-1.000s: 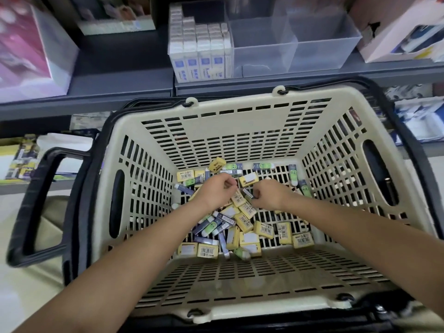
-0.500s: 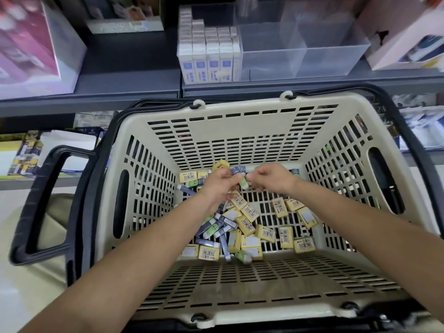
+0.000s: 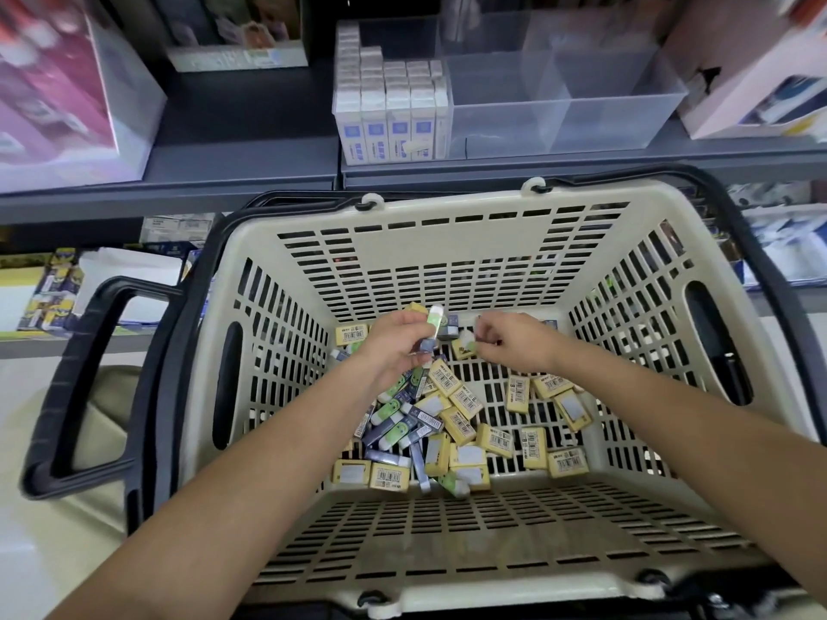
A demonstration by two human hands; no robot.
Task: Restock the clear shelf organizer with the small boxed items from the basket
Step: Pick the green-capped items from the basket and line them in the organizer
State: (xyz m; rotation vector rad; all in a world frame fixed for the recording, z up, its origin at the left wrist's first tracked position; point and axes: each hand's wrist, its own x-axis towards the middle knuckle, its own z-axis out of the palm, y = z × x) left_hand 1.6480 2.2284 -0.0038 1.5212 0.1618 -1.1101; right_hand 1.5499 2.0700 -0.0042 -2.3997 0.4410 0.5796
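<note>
Though small, boxes [image 3: 389,477] yellow or green.

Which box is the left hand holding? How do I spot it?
Look at the far end of the cream basket. The left hand holds one box upright there, green-and-white tip up; the rest lie loose in a heap.

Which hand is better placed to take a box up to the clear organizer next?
Left. The left hand grips a slim green-and-white box raised above the pile; whether the right hand holds anything is unclear.
</note>
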